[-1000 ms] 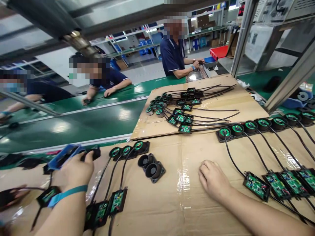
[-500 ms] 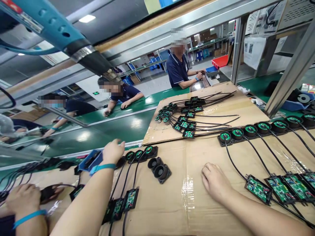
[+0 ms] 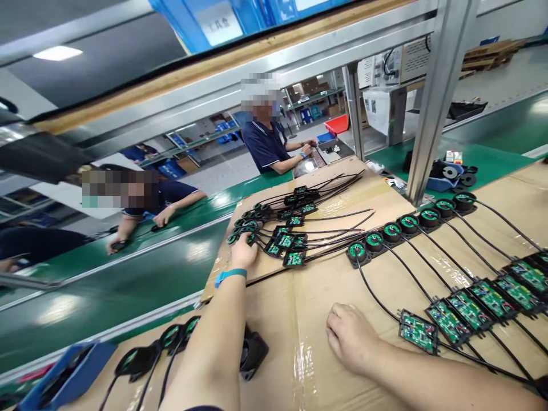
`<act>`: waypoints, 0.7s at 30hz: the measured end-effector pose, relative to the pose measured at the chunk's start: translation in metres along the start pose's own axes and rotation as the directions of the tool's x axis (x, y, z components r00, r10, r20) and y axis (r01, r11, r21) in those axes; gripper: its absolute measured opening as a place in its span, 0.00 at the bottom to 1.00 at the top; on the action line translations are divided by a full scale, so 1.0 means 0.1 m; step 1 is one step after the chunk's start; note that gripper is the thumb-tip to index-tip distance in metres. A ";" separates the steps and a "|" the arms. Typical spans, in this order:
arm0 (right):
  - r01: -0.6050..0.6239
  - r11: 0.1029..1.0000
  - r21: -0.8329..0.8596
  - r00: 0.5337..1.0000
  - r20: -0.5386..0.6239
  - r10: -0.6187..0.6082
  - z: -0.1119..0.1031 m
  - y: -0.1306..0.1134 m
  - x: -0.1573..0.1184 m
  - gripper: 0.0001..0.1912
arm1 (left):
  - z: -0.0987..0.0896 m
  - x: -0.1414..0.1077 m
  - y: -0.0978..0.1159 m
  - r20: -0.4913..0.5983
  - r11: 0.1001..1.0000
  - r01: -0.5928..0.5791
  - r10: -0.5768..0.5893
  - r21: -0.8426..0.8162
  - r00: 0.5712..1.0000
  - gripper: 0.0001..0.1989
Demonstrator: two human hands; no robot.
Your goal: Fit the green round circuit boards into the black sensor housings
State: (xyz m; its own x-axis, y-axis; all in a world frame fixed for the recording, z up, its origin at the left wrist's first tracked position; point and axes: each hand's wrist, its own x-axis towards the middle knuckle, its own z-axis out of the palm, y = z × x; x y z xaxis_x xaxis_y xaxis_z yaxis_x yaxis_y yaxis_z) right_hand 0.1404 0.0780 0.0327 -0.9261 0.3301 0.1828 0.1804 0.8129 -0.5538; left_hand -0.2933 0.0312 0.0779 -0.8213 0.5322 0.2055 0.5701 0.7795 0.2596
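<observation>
As cables point(image 3: 342, 216) fan rightward mid-frame, likely against tangling, the left hand point(image 3: 245, 252) meets their discs point(image 3: 252, 224) — grip unclear — and the right hand point(image 3: 351, 338), below, lies unclenched, seemingly empty.

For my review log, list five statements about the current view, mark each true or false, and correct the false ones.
1. The left hand is at the clustered round parts. True.
2. The right hand grips a circuit board. False: the right hand lies on the cardboard, apart from the circuit boards.
3. A teal wristband circles the left wrist. True.
4. The lower-left tray is yellow. False: the tray is blue.
5. The right-hand row of round heads has black cables attached. True.
</observation>
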 end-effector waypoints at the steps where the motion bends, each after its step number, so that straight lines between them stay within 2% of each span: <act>1: -0.005 1.000 -0.001 1.000 0.007 0.005 0.00 0.00 0.00 0.05 | 0.01 -0.01 -0.01 -0.017 1.000 0.012 -0.012 -0.012 1.000 0.26; 4: -0.011 1.000 -0.006 1.000 0.020 0.011 -0.01 -0.01 0.00 0.05 | -0.03 -0.10 -0.04 -0.056 0.998 0.051 -0.053 -0.031 0.997 0.21; 7: -0.008 1.000 -0.002 1.000 0.025 0.008 -0.03 -0.01 0.01 0.06 | -0.18 -0.28 -0.05 -0.103 0.997 0.062 -0.066 -0.036 0.993 0.19; 11: -0.007 1.000 0.013 0.999 0.044 0.007 -0.05 -0.01 0.00 0.07 | -0.63 -0.73 0.02 -0.215 0.999 -0.003 -0.007 -0.046 0.977 0.23; 14: -0.038 0.996 0.075 0.999 0.037 0.036 -0.10 -0.01 -0.03 0.07 | -1.11 -1.22 0.17 -0.328 0.979 -0.190 0.157 -0.071 0.932 0.25; 16: -0.062 0.988 0.141 0.998 0.004 0.062 -0.14 -0.04 -0.04 0.22 | -1.45 -1.60 0.35 -0.365 0.951 -0.304 0.263 -0.059 0.893 0.23; 18: -0.072 0.980 0.186 0.996 -0.030 0.079 -0.21 -0.12 -0.01 0.45 | -1.78 -2.00 0.57 -0.365 0.920 -0.389 0.349 -0.040 0.863 0.20; 20: -0.014 0.977 0.213 0.999 -0.034 0.022 -0.29 -0.25 0.07 0.63 | -2.07 -2.37 0.80 -0.365 0.880 -0.474 0.428 -0.039 0.826 0.20; 21: 0.050 0.970 0.236 0.999 -0.012 -0.049 -0.33 -0.32 0.11 0.66 | -2.18 -2.51 0.92 -0.369 0.863 -0.504 0.455 -0.045 0.811 0.20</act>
State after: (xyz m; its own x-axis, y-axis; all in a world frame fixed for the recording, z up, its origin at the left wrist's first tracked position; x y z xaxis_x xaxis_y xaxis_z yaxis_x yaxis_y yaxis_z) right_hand 0.1355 0.0714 0.0792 -0.9296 0.2961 0.2196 0.0504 0.6923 -0.7199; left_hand -0.0297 -0.1032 0.2557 -0.3985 0.6640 0.6327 0.9066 0.3894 0.1624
